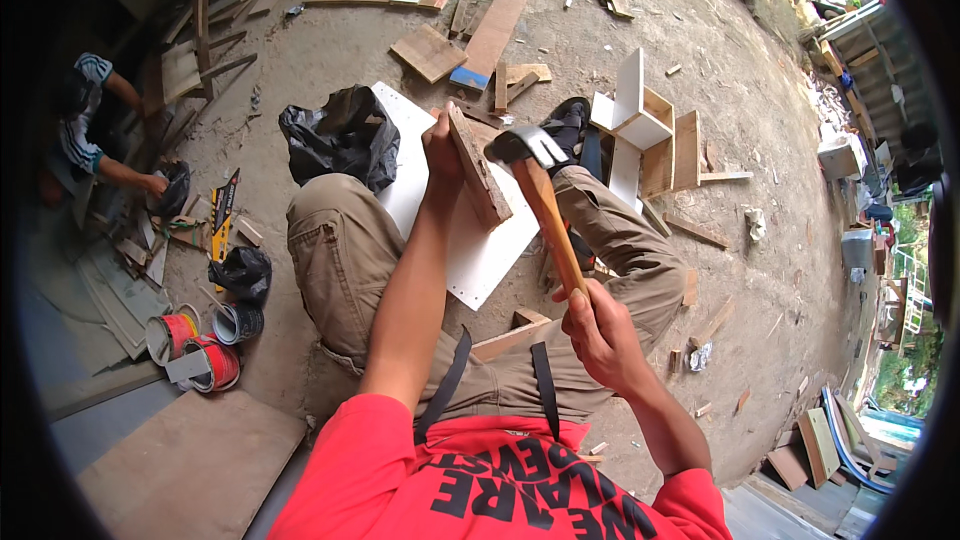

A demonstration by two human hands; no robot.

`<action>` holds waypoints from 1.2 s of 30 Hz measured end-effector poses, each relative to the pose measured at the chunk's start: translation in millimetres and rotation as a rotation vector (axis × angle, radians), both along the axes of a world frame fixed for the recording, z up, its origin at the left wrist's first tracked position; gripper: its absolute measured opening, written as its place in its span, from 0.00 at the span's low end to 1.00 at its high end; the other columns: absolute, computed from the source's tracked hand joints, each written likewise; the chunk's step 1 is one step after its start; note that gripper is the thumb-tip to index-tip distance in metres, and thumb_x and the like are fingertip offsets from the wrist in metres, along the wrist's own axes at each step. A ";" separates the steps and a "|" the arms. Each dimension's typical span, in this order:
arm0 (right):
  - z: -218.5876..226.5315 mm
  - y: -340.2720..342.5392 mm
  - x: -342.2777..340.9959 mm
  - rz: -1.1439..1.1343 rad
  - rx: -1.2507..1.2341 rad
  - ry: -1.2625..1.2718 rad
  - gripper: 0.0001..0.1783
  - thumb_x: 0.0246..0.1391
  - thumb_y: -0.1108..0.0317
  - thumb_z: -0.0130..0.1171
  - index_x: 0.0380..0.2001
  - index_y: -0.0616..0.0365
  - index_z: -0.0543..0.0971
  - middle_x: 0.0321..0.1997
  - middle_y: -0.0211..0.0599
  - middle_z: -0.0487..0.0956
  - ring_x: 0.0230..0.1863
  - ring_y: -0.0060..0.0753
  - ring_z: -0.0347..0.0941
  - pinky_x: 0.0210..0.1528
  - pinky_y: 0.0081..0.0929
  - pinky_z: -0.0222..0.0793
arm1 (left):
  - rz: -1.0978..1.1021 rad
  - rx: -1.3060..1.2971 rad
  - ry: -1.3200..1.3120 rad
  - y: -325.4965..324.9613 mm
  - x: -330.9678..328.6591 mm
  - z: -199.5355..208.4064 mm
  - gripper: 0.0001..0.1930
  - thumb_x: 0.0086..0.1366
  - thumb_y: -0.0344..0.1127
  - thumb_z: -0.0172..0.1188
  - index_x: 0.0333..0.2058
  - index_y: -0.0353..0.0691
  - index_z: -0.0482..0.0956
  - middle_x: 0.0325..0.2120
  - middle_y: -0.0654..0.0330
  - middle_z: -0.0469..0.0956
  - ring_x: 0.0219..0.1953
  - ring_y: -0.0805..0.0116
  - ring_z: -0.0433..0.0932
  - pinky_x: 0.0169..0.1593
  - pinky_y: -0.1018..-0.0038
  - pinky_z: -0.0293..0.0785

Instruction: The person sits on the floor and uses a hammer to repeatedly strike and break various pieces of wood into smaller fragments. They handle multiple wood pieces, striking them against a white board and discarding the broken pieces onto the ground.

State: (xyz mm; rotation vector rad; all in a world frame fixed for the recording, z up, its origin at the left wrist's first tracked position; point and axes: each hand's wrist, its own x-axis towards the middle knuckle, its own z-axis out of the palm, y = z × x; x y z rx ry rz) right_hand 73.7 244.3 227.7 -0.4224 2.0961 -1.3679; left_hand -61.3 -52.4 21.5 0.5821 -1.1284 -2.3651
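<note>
My right hand (600,335) is closed round the lower end of a hammer's wooden handle (550,225). The metal hammer head (527,147) is raised, just right of a short thick wood piece (480,172). That rough-edged piece is gripped near its far end by my left hand (443,148), and it stands tilted over a white board (480,265). The board lies between my bent legs, with small holes along its edges. Beside its left edge sits a crumpled black plastic bag (345,140). Whether the wood touches the board, I cannot tell.
A white-and-wood box-like assembly (640,130) stands beyond my right knee. Planks (495,35) and offcuts litter the far ground. At left lie a yellow handsaw (223,215), several paint cans (210,365) and a plywood sheet (190,465). Another person (95,130) crouches at far left.
</note>
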 end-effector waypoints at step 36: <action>-173.2 326.8 39.3 -1.643 -0.518 -0.064 0.15 0.58 0.63 0.70 0.32 0.56 0.72 0.21 0.22 0.69 0.14 0.11 0.61 0.12 0.15 0.57 | -0.861 -0.107 -0.158 198.9 27.9 74.8 0.19 0.75 0.51 0.52 0.46 0.41 0.79 0.38 0.64 0.80 0.38 0.73 0.77 0.45 0.72 0.72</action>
